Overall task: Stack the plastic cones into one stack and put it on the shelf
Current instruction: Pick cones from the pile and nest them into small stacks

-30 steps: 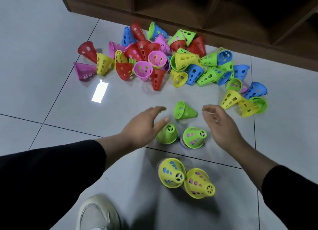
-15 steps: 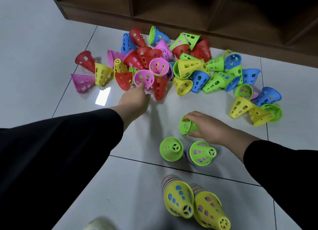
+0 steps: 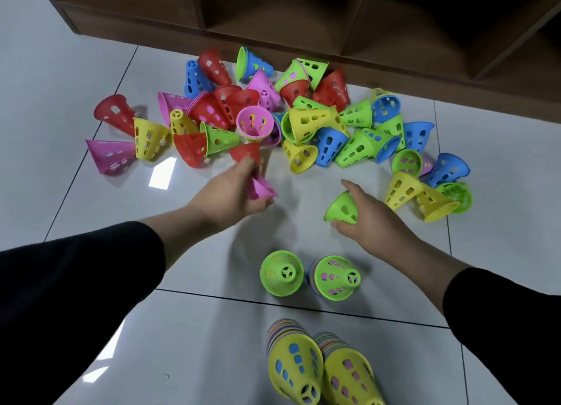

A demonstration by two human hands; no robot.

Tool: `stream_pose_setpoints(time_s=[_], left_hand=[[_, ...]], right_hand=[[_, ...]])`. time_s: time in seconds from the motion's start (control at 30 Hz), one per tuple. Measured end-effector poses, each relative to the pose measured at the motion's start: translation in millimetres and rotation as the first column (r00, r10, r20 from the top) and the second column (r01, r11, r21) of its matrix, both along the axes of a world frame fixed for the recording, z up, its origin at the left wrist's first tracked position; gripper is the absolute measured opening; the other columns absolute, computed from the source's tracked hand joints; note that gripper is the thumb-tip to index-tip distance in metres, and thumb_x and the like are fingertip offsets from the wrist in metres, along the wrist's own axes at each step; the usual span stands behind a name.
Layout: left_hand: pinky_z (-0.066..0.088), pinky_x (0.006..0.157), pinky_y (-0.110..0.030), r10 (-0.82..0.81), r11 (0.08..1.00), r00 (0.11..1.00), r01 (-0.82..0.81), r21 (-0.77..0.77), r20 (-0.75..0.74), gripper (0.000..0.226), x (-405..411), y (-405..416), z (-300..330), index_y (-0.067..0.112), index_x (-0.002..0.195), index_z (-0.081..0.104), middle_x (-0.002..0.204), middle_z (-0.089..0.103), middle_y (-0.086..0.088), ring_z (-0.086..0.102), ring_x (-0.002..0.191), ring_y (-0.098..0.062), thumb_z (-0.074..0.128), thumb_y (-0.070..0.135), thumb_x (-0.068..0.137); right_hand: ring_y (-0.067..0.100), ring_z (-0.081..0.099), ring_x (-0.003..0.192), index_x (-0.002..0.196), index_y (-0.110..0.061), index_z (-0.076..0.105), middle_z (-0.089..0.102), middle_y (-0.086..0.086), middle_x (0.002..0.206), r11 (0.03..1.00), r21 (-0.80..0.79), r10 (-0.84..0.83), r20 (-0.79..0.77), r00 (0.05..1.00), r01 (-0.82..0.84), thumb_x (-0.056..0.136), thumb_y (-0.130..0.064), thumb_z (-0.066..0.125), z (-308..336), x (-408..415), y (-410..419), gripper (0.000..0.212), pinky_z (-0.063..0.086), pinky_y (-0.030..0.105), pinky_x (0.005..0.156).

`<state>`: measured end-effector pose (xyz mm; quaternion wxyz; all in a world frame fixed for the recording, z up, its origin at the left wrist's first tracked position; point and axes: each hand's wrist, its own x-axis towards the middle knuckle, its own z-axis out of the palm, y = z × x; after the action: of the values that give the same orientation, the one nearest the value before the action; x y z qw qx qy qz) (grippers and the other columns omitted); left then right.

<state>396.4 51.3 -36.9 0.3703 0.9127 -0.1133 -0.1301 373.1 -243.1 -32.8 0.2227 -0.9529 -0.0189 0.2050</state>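
Two cones are already held, one in each hand, and the coming move is judged to turn on which upright stack lies nearer each. On the left, a pink cone [image 3: 261, 189] is gripped by the left hand [image 3: 233, 196], fingers curled round it, its long axis tilted with the wide rim showing toward the lower right of the fingers; motion blur hides finer detail. Just beyond those fingertips lies the loose pile of cones [image 3: 273, 122], with the shelf [image 3: 303, 25] farther beyond. To the right, a green cone [image 3: 341, 209] is held by the right hand [image 3: 370, 219], thumb and fingers wrapped over its far side, rim turned down and left. Nearer the body from those fingers, two green-topped stacks [image 3: 309, 275] stand upright, apex up, closer to the right hand. Two yellow-topped stacks [image 3: 318, 371] stand nearer still.
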Motion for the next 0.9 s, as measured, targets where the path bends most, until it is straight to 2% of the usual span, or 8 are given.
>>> stream_pose_setpoints(time_s=[0.17, 0.27, 0.33, 0.47, 0.63, 0.7, 0.77, 0.9], left_hand=[[0.051, 0.083, -0.037, -0.320, 0.822, 0.932, 0.361, 0.440, -0.168, 0.074, 13.5, -49.6, 8.8, 0.024, 0.152, 0.028, 0.114, 0.060, -0.010, 0.061, 0.102, -0.031, 0.064, 0.043, 0.091], [0.051, 0.080, -0.037, -0.377, 0.662, 0.882, 0.470, 0.584, -0.283, 0.057, 13.5, -80.8, 13.7, 0.025, 0.147, 0.038, 0.119, 0.055, -0.012, 0.059, 0.108, -0.034, 0.058, 0.034, 0.095], [0.049, 0.077, -0.036, -0.349, 0.660, 0.876, 0.483, 0.576, -0.334, 0.047, 9.1, -93.5, 10.6, 0.022, 0.140, 0.048, 0.123, 0.051, -0.012, 0.058, 0.111, -0.035, 0.056, 0.032, 0.096], [0.052, 0.091, -0.044, -0.272, 0.809, 0.937, 0.345, 0.477, -0.217, 0.067, 1.9, -89.2, 4.4, 0.024, 0.147, 0.039, 0.129, 0.053, -0.009, 0.056, 0.116, -0.033, 0.058, 0.054, 0.091], [0.055, 0.077, -0.049, 0.028, 0.950, 0.988, -0.074, 0.305, 0.152, 0.063, 35.7, -73.2, 17.7, 0.029, 0.151, 0.019, 0.113, 0.065, -0.012, 0.064, 0.099, -0.036, 0.043, 0.053, 0.098], [0.055, 0.072, -0.050, 0.109, 0.956, 0.982, -0.147, 0.253, 0.156, 0.065, 55.8, -76.2, 23.9, 0.030, 0.152, 0.014, 0.102, 0.067, -0.012, 0.066, 0.088, -0.036, 0.046, 0.050, 0.099], [0.056, 0.074, -0.050, 0.110, 0.937, 0.972, -0.171, 0.305, 0.207, 0.066, 72.2, -81.1, 29.8, 0.029, 0.152, 0.017, 0.113, 0.064, -0.015, 0.064, 0.092, -0.035, 0.051, 0.046, 0.098], [0.043, 0.100, -0.057, -0.105, 0.800, 0.939, -0.117, 0.589, 0.328, 0.068, 98.7, -92.0, 33.7, 0.021, 0.150, 0.030, 0.145, 0.042, -0.015, 0.043, 0.129, -0.038, 0.058, 0.046, 0.093]], right_hand=[[0.032, 0.056, 0.114, 0.152, -0.018, 0.030, 0.055, 0.014, 0.126, 0.939, -0.306, 0.137, -0.076, 0.988, -0.154, 0.086, -0.038, 0.070, -2.1, 1.4, -14.2, 0.080, 0.048, 0.036, 0.089], [0.033, 0.056, 0.114, 0.146, -0.015, 0.040, 0.052, 0.013, 0.125, 0.927, -0.332, 0.151, -0.093, 0.984, -0.174, 0.085, -0.042, 0.071, -8.0, 5.4, -15.1, 0.073, 0.048, 0.037, 0.091], [0.032, 0.053, 0.120, 0.148, -0.016, 0.040, 0.051, 0.013, 0.131, 0.955, -0.270, 0.105, -0.086, 0.991, -0.125, 0.085, -0.050, 0.069, -11.8, 5.8, -15.1, 0.076, 0.046, 0.037, 0.096], [0.029, 0.055, 0.115, 0.145, -0.020, 0.043, 0.057, 0.009, 0.124, 0.994, -0.073, -0.073, 0.171, 0.982, 0.087, 0.091, -0.055, 0.057, -1.1, 2.6, -23.2, 0.066, 0.050, 0.042, 0.092], [0.038, 0.065, 0.096, 0.148, -0.022, 0.028, 0.070, 0.016, 0.095, 0.901, 0.068, -0.428, 0.288, 0.857, 0.427, 0.097, -0.046, 0.051, 10.7, 15.3, -51.9, 0.061, 0.049, 0.041, 0.077], [0.042, 0.061, 0.105, 0.153, -0.021, 0.022, 0.064, 0.024, 0.116, 0.875, -0.051, -0.465, 0.182, 0.866, 0.481, 0.100, -0.038, 0.049, 7.9, 20.0, -61.8, 0.062, 0.046, 0.042, 0.081], [0.044, 0.056, 0.115, 0.154, -0.018, 0.023, 0.055, 0.026, 0.133, 0.886, -0.173, -0.426, 0.058, 0.903, 0.429, 0.102, -0.034, 0.046, 3.3, 22.2, -68.6, 0.058, 0.045, 0.042, 0.088], [0.043, 0.059, 0.109, 0.149, -0.016, 0.028, 0.064, 0.025, 0.113, 0.875, -0.137, -0.460, 0.059, 0.886, 0.464, 0.100, -0.037, 0.051, -8.9, 33.2, -73.4, 0.058, 0.043, 0.039, 0.080]])
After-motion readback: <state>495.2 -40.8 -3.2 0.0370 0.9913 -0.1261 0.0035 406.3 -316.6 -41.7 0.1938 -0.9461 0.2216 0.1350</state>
